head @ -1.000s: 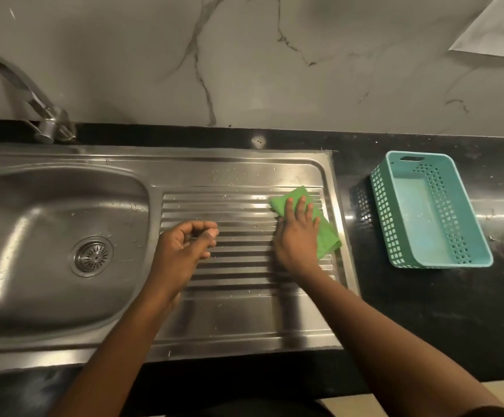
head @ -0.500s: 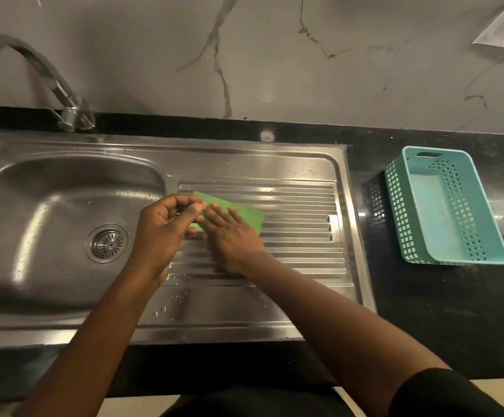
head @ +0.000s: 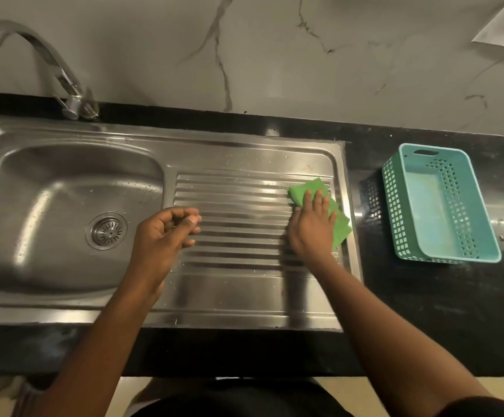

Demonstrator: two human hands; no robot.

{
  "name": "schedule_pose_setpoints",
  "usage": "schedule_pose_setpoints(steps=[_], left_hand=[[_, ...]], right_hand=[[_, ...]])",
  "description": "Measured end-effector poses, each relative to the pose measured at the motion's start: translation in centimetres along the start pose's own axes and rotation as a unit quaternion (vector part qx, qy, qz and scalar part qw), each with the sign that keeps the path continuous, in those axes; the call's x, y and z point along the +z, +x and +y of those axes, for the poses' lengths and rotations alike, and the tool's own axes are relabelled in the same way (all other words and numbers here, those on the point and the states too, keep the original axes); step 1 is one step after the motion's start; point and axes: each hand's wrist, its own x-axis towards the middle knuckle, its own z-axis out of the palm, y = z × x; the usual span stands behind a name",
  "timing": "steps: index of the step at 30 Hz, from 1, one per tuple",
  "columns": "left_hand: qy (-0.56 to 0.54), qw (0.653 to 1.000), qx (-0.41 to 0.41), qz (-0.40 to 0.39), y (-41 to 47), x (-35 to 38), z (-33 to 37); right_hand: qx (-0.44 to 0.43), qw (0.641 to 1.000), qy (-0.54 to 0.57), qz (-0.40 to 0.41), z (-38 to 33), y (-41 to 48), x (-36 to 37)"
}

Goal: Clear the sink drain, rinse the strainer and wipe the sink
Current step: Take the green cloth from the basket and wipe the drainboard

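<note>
1. Far left: a curved chrome tap (head: 41, 57) stands on the back edge of the black stone countertop (head: 425, 311), and its spout arcs out past the left border of the view.

2. Below the tap lies the stainless steel sink basin (head: 34, 182). The round metal strainer (head: 107, 231) sits in the drain opening on the basin floor, toward the basin's right side.

3. My left hand (head: 163, 236) is over the boundary between the basin and the ribbed steel drainboard (head: 238, 206). Its fingers are curled in toward the palm, with the thumb tip meeting the index finger. I can see nothing held in it. I cannot tell whether the hand touches the steel or hangs just above it.

4. Water droplets are scattered over the ribs and along the flat back margin of the drainboard.

5. My right hand (head: 312, 228) lies at the right end of the drainboard. Its fingers are straight and slightly spread. The palm and fingers press flat on the folded green cleaning cloth (head: 300, 189). The cloth lies on the ribs, close to the drainboard's raised right rim, and shows beyond my fingertips and to the right of my hand.

6. Right of the sink unit, apart from it, a teal perforated plastic basket (head: 395, 212) rests on the black stone countertop. It is tilted, with its open top facing the camera.
</note>
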Motion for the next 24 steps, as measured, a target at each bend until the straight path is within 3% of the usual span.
schedule_pose_setpoints(steps=[2, 9, 15, 20, 24], left_hand=[[-0.006, 1.000, -0.007, -0.002, 0.2, -0.7, -0.1], [0.009, 1.000, -0.006, -0.025, 3.1, -3.5, 1.4], [0.039, 0.998, 0.017, -0.042, 5.3, -5.3, 3.0], [0.037, 0.998, 0.016, -0.054, 6.3, -6.6, 2.9], [0.042, 0.997, -0.001, -0.071, 6.2, -6.3, 2.0]], right_hand=[[0.038, 0.999, 0.028, 0.004, -3.3, -0.6, 1.3], [0.015, 0.999, 0.027, -0.030, -13.1, -2.1, 5.3], [-0.245, 0.958, 0.004, -0.145, -23.3, -3.8, 8.9], [-0.358, 0.925, -0.057, -0.114, -18.8, -1.7, 7.3], [-0.281, 0.955, -0.058, -0.082, -13.8, 0.0, 5.9]])
